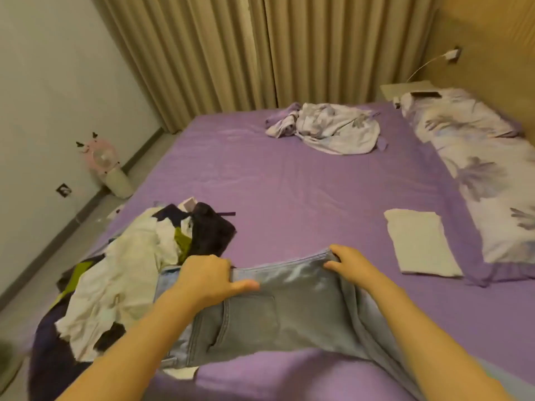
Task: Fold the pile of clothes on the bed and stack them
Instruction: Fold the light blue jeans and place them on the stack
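So both hands are clamped on a pair of light blue denim jeans (pixel 260 322), holding the waistband stretched out flat between them, just above the purple bed sheet (pixel 289 192). The left hand (pixel 208 280) has its thumb lying across the front of the denim, pointing toward the other hand, with the fingers curled over the top edge and out of sight behind the fabric. Forearm comes up from the bottom left, wrist fairly straight. Just left of that grip, partly touching the jeans, is the messy pile of unfolded clothes (pixel 121 273), mostly white with some olive green and dark navy pieces in it.

The right hand (pixel 350 264) grabs the other end of the waistband, fingers wrapped over the edge, thumb on the near side, knuckles up. That forearm runs in from the bottom right, and the rest of the jeans hang down under it.

Right of that grip, well apart, a folded white garment (pixel 419 244) lies flat on the sheet, beside a floral-print pillow (pixel 474 175). Far beyond the hands there's a crumpled floral cloth (pixel 327 128) near the beige curtains (pixel 260 50).
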{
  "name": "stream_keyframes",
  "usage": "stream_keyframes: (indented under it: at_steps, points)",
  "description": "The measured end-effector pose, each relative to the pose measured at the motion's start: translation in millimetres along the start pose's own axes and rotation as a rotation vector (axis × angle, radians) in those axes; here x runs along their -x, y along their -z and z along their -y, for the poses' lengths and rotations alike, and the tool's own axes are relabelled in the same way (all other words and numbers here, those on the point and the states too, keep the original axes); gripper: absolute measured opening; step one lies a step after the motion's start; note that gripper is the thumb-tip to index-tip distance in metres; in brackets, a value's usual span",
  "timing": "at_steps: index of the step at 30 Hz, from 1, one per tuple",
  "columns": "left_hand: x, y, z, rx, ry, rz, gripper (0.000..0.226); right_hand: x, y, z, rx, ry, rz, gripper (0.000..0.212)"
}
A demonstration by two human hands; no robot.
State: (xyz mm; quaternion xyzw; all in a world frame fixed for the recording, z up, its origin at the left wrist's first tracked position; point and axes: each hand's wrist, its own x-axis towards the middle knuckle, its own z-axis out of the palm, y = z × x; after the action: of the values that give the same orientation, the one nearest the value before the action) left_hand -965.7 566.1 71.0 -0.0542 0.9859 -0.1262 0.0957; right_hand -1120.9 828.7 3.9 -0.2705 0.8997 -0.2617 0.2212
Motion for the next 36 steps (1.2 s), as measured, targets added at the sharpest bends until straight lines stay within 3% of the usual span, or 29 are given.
stream_keyframes:
  at_steps: [4,8,11,14,20,24,28,36]
  points:
    - [16.4,-91.8,4.2,0.020,0.005,0.234,0.059,-6.9,-83.8,-18.3,-0.010,-0.134,0.027,0.027]
    - [20.3,-142.0,24.6,0.060,-0.017,0.293,0.059,-13.6,-131.8,-12.0,-0.050,-0.145,-0.012,0.018]
    - [15.9,-160.2,46.9,0.148,-0.072,0.313,0.069,-23.0,-149.3,-6.3,-0.117,-0.150,0.063,0.021]
    - [4.5,-173.2,79.9,0.233,-0.090,0.370,0.068,-39.4,-152.5,0.1,-0.014,-0.105,0.180,0.022]
    - [-84.5,-195.6,146.0,0.293,-0.072,0.753,0.059,-126.0,-161.0,9.4,-0.149,-0.153,0.381,0.031]
    - [-149.1,-247.7,128.6,0.124,-0.076,0.576,0.055,-188.9,-200.9,-9.5,-0.054,-0.331,0.295,0.034]
    - [-174.1,-303.7,112.9,0.088,-0.096,0.515,0.046,-219.4,-240.0,-33.1,-0.047,-0.469,0.241,0.022]
    - [-185.1,-339.3,135.2,0.099,-0.175,0.347,0.048,-238.7,-256.3,-51.4,-0.204,-0.423,0.107,0.025]
